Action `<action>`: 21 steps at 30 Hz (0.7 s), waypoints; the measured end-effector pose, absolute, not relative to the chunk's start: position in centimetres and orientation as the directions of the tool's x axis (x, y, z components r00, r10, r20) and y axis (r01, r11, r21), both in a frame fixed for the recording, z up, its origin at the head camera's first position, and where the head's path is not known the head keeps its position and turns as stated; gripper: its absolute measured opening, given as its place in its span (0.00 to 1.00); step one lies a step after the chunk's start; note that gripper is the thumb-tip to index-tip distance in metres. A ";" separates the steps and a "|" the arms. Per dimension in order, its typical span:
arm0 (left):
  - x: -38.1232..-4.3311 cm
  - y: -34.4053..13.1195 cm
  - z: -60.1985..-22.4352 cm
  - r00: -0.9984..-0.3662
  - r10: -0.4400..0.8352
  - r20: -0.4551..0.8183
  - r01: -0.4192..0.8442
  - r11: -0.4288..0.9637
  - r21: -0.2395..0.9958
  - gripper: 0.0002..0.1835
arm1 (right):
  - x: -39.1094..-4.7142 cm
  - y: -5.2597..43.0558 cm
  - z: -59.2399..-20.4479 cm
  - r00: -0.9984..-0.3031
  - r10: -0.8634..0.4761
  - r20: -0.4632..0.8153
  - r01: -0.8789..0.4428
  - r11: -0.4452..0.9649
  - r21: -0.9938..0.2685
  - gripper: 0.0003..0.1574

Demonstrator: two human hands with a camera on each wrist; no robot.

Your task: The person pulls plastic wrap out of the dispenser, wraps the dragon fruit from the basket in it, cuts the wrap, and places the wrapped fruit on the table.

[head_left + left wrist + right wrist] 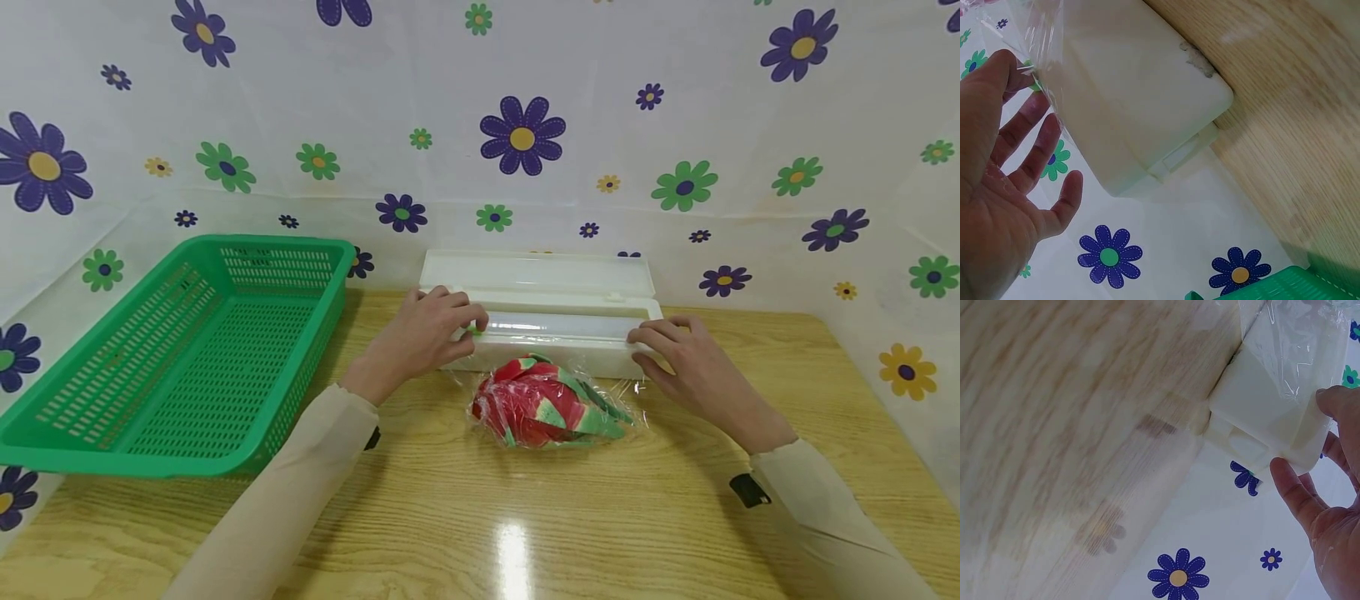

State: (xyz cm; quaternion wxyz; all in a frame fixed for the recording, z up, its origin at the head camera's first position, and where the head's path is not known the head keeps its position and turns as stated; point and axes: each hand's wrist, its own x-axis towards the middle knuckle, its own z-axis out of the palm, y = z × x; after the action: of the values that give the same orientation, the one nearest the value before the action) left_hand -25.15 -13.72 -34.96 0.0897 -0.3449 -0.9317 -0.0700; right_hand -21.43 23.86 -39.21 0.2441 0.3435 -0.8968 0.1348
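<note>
A red dragon fruit (536,404) with green scales lies on the table in clear cling film (577,367), which reaches up to the white cling film dispenser (547,358) behind it. The dispenser's lid (536,271) stands raised, and a film roll (566,325) shows inside. At the dispenser's left end, my left hand (427,333) pinches a small green slide cutter (1035,83) by the film's edge, its other fingers spread. My right hand (693,367) grips the right end, thumb and fingers on the front rim (1310,428) and end.
To the left stands a green plastic basket (300,367) with slotted walls. A flower-patterned sheet (585,183) hangs behind the wooden table (450,517).
</note>
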 end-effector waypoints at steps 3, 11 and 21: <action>-25.2 -13.8 -35.0 -0.747 0.629 0.216 0.655 0.752 0.071 0.07 | -21.4 23.8 -39.2 -0.645 -0.549 0.531 -0.682 0.727 -0.077 0.16; -25.2 -13.8 -35.1 -0.747 0.627 0.222 0.653 0.754 0.069 0.07 | -21.4 23.9 -39.2 -0.647 -0.547 0.532 -0.681 0.727 -0.081 0.16; -25.2 -13.8 -35.1 -0.743 0.628 0.229 0.654 0.755 0.053 0.07 | -21.3 23.8 -39.2 -0.639 -0.548 0.540 -0.687 0.722 -0.082 0.16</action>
State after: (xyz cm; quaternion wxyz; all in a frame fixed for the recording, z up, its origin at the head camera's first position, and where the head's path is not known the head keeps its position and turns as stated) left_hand -25.16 -13.82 -35.10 0.0991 -0.3442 -0.9314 -0.0651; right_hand -21.29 23.82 -39.17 0.2472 0.3452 -0.8943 0.1412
